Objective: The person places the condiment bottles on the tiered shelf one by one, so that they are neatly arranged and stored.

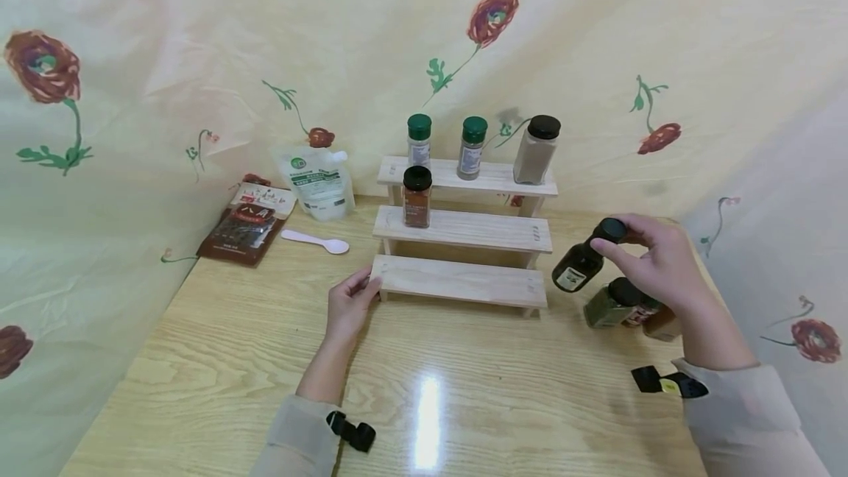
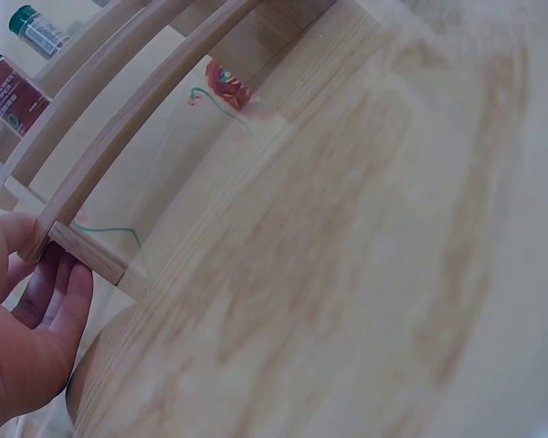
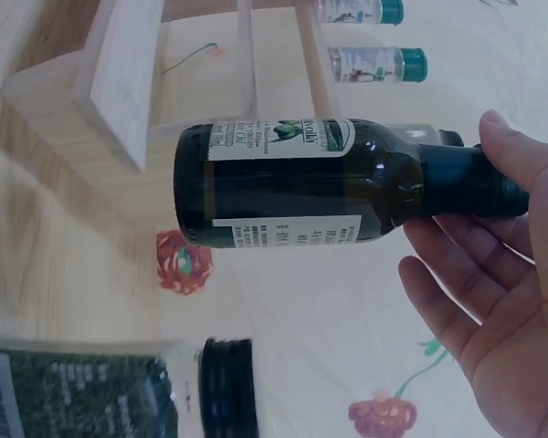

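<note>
My right hand (image 1: 652,260) grips a dark glass olive oil bottle (image 1: 578,266) by its capped neck, off the table at the right end of a three-step wooden rack (image 1: 457,280). In the right wrist view the bottle (image 3: 283,187) shows white labels. My left hand (image 1: 347,306) holds the left end of the rack's lowest step; in the left wrist view the thumb lies on the board and the fingers curl beneath. On the top step stand two green-capped shakers (image 1: 471,159) and a black-capped jar (image 1: 533,157). A jar of reddish spice (image 1: 417,206) stands on the middle step.
Below my right hand stand a black-capped jar of green herbs (image 1: 604,308) and more jars (image 1: 662,325). Back left are a brown spice packet (image 1: 240,232), a white spouted pouch (image 1: 321,186) and a pale spoon (image 1: 314,241). Flower-printed cloth (image 1: 371,43) lies behind the table.
</note>
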### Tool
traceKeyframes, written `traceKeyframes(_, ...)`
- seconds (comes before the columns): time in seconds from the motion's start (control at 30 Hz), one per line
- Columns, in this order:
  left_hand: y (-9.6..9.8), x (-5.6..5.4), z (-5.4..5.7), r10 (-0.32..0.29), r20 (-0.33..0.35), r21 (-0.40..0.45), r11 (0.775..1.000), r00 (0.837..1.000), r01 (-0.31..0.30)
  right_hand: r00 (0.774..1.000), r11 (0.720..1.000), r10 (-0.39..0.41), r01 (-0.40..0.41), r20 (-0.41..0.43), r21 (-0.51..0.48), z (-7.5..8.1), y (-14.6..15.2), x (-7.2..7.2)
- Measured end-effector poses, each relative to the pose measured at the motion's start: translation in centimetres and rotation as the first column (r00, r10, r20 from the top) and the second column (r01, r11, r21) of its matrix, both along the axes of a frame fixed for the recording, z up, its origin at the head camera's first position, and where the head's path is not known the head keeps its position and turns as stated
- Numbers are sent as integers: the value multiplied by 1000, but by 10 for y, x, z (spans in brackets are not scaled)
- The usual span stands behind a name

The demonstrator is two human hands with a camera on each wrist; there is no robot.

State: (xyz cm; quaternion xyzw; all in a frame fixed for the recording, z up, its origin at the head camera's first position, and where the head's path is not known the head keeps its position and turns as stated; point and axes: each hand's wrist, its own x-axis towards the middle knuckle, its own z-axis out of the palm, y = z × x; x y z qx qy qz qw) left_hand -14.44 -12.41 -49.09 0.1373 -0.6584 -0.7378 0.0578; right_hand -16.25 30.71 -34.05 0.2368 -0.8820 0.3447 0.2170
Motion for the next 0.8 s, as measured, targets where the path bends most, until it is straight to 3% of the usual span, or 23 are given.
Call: traceKeyframes(0.8, 1, 0, 1, 12, 10, -7, 1000, 1000, -11, 990, 990, 141, -141, 23, 0, 29, -37, -23)
